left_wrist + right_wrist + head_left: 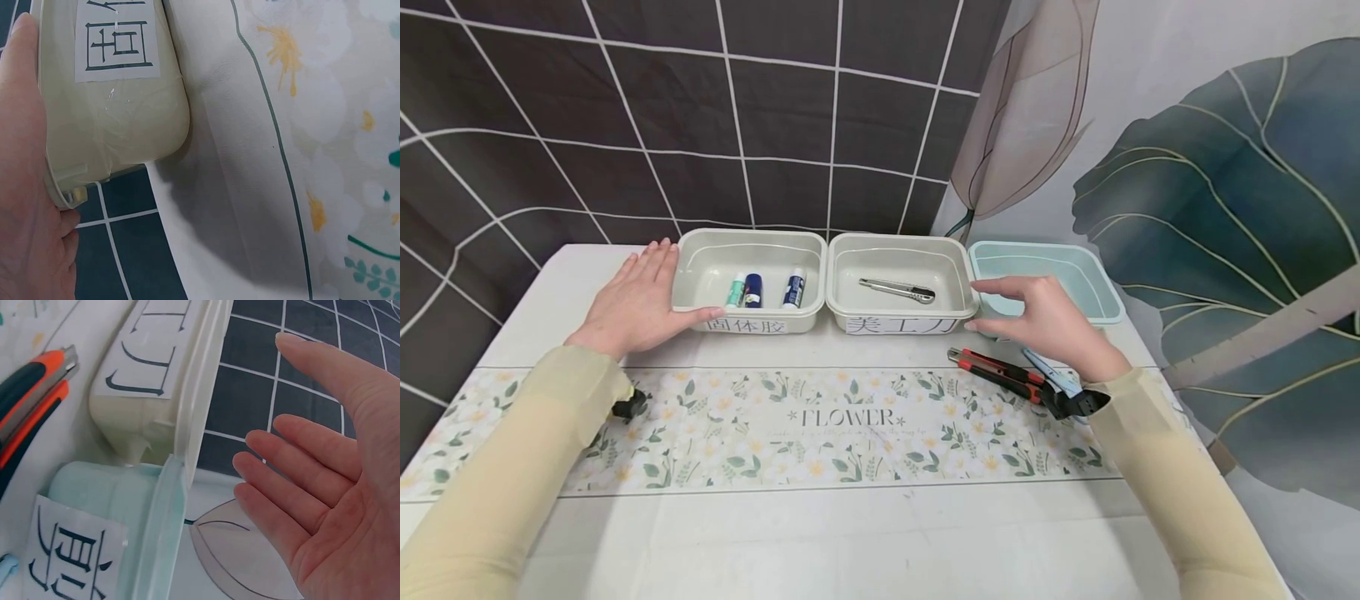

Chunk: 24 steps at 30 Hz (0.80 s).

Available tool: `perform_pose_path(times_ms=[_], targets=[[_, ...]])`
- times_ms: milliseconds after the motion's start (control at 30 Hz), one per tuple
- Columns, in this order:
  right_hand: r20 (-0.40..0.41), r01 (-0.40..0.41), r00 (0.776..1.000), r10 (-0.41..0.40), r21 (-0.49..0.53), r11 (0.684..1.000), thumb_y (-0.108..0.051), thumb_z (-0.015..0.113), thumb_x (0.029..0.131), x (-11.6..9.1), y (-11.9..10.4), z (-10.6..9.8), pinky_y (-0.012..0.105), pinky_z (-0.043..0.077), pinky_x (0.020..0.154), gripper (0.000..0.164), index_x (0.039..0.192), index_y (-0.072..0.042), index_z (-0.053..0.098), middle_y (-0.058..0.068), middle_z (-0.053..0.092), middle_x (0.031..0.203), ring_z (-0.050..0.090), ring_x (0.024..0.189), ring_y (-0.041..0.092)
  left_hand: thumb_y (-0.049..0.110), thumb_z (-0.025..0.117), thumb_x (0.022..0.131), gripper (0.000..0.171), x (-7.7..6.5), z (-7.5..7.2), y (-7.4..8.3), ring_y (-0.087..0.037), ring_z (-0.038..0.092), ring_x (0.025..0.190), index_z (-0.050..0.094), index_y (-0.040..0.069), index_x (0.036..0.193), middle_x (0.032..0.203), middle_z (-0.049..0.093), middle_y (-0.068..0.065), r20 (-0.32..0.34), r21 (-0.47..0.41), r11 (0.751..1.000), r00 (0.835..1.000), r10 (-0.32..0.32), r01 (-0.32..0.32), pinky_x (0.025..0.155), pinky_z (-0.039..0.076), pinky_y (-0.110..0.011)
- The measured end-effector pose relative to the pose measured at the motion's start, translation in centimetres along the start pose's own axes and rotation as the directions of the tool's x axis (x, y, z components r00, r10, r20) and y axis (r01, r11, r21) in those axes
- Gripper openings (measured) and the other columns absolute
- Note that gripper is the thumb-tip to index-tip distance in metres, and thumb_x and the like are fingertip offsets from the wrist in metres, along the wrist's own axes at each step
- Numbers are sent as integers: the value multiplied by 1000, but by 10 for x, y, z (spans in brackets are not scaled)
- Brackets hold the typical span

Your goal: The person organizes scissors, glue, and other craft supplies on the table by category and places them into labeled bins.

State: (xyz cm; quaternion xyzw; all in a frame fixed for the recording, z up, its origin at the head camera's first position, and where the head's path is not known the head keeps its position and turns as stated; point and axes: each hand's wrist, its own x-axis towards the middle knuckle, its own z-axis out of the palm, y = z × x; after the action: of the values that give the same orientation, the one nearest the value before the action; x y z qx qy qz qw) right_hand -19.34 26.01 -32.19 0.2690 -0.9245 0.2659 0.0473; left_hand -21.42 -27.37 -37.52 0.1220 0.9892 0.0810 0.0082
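Observation:
My left hand (636, 300) lies against the left end of a cream bin (685, 279), its fingers extended along the side and its thumb at the front rim. Inside that bin are a green-and-white glue stick (735, 291) and two dark blue glue sticks (752, 291) (793, 289). My right hand (1048, 321) hovers at the near left part of the pale blue bin (1108, 310), thumb and fingers spread with nothing between them. The middle cream bin (838, 292) holds a silver-and-black utility knife (897, 289). Below my right hand lies a red-and-black utility knife (1000, 372).
A light blue object (1051, 372) lies beside the red-and-black knife, partly hidden by my right wrist. Labels (745, 327) (75, 553) mark the bin fronts. A floral strip (850, 450) crosses the white table (850, 542). Behind stands a dark grid curtain (782, 108).

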Motion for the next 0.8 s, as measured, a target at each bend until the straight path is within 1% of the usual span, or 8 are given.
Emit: perform_pose_path(times_ms=[133,367,600,800], targets=[[8,-19,1000,18,9,1000,-26,88,83,-8,2,1,59,51,98,54,130,-6,70,11,70,126,63,120,35,78,51,89,123,0,0,0,-45,4,152,5,-15,156,163,5,-35,-2,-1,1000,1000,0,0,124,1,-53],[13,-23,1000,23,10,1000,-23,88,83,-18,6,4,59,51,97,50,127,-5,72,11,72,122,65,117,34,78,51,89,123,-1,0,1,-44,3,152,5,-15,156,162,6,-35,-3,-7,1000,1000,-2,2,124,1,-53],[29,-24,999,23,63,998,-17,89,81,-25,8,7,55,54,95,48,124,-3,73,9,73,120,67,114,31,78,52,89,123,-2,0,1,-44,3,152,5,-15,156,163,6,-35,-6,-13,1000,1000,-3,3,124,1,-53],[76,-79,994,73,78,994,-25,90,81,-31,9,8,53,54,96,49,123,-5,74,7,73,120,67,115,30,78,52,89,123,-2,0,2,-44,3,152,5,-15,156,163,6,-35,-4,-11,1000,1000,-2,2,124,1,-53]])
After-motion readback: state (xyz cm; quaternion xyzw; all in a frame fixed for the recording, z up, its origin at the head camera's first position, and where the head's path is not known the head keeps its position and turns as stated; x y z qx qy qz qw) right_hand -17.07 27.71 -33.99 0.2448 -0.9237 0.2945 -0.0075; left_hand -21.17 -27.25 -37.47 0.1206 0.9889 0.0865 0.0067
